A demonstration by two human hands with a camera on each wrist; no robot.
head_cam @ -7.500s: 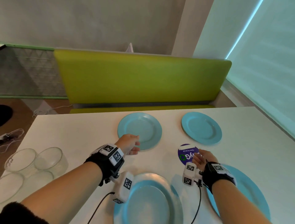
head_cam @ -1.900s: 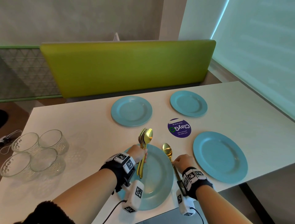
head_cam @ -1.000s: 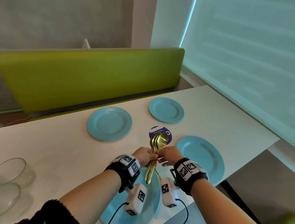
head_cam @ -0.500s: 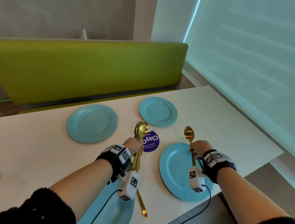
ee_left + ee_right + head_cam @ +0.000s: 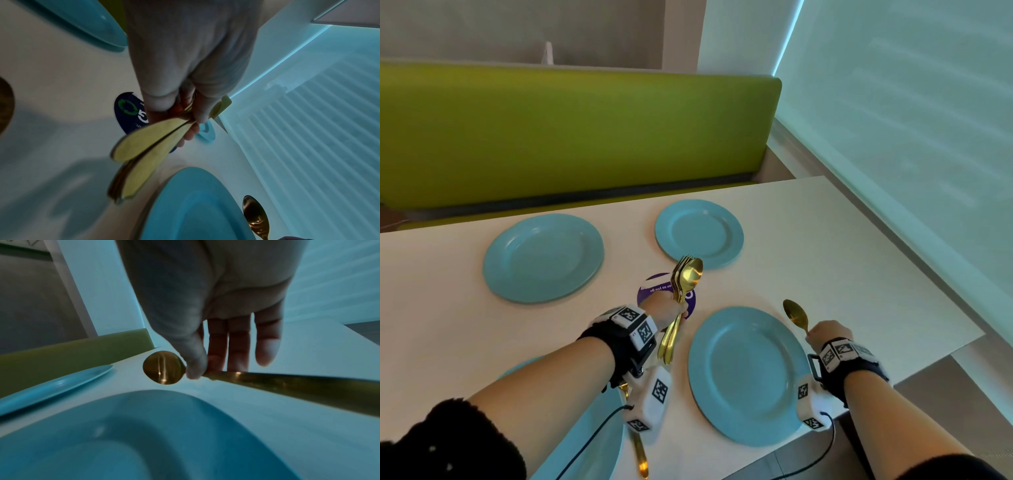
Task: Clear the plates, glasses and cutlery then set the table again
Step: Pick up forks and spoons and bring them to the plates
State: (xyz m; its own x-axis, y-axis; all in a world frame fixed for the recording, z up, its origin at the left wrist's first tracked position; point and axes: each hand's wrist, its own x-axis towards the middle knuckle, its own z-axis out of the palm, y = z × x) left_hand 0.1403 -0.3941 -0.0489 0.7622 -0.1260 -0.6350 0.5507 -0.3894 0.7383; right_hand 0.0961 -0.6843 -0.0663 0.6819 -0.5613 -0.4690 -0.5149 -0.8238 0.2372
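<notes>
A white table (image 5: 825, 240) carries four round, matte blue plates: two far ones (image 5: 543, 257) (image 5: 699, 233), a near plate (image 5: 746, 373) between the wrists, and another (image 5: 599, 428) partly hidden under the left forearm. A purple round sticker (image 5: 654, 291) lies between them. The left hand (image 5: 664, 308) is clamped round a bundle of gold cutlery (image 5: 681, 294), held above the sticker, long axis running from near-left up to far-right, spoon bowls and fork tines pointing away. The right hand (image 5: 825, 334) pinches a single gold spoon (image 5: 795, 313) just right of the near plate, its shiny bowl pointing away and slightly left, handle running back under the wrist. A further gold utensil (image 5: 638, 448) lies on the table beside the nearest plate. Only the right wrist view shows the thumb (image 5: 193, 363) pressing the spoon's neck against the fingers (image 5: 236, 344); only the left wrist view shows the bundle's flat handle ends (image 5: 139, 155) fanning apart.
</notes>
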